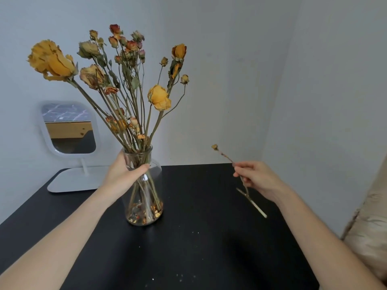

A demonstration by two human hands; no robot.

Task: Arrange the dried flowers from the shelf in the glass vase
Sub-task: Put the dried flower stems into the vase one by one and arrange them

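glass vase (144, 197) gripped by left hand (123, 172), right hand (257, 177) pinching dried stem (227, 156)

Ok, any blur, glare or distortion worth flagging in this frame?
Head view: soft even light, no hard shadows; small highlight on the glass vase; wide-angle stretch toward the lower corners; beige fabric at the right edge is blurred.

Beige fabric (370, 227) cut off at right edge, loose stem (254, 205) partly hidden inside right hand (257, 178)
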